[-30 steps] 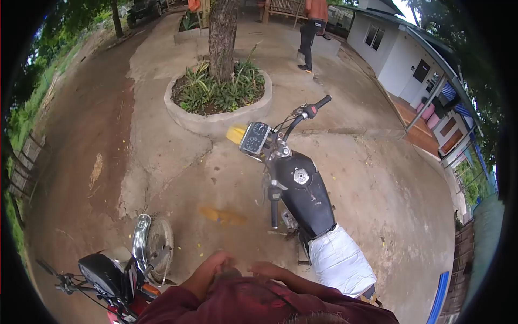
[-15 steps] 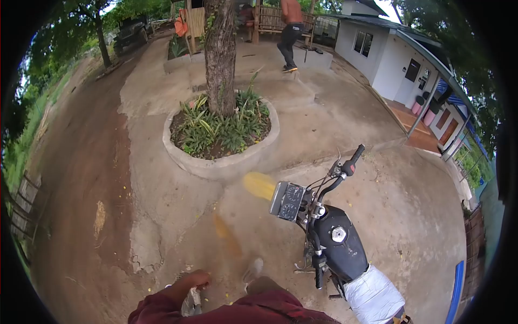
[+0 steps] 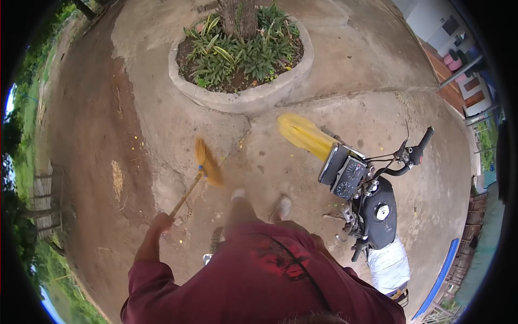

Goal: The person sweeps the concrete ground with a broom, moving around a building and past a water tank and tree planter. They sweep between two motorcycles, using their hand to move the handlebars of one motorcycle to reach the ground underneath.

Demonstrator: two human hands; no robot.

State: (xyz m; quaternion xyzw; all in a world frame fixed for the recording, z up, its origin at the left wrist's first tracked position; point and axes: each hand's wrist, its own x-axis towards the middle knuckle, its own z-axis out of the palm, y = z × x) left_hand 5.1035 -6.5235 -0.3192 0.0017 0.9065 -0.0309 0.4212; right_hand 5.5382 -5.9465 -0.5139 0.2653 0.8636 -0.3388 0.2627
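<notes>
My left hand [image 3: 162,222] is closed around the wooden handle of a broom [image 3: 188,195]. The broom reaches forward and to the right from my fist, and its yellow-orange bristles [image 3: 208,164] fan out at the concrete, a little blurred. A blue band shows where the bristles join the handle. My right hand does not show; the maroon shirt [image 3: 243,275] and the bend of my body cover that side. Below the shirt, my two feet in light shoes [image 3: 282,207] stand on the concrete.
At my right stands a motorcycle [image 3: 381,201] with a yellow front fender [image 3: 305,135]. Ahead, a curbed planter [image 3: 245,101] rings a tree trunk [image 3: 237,19]. Brown dirt [image 3: 89,162] runs along the left. A blue pipe [image 3: 438,278] lies at the lower right.
My view has tilted downward, so the person at the back is gone from sight. My left hand has moved left and forward, and the broom, previously a blur, now shows clearly.
</notes>
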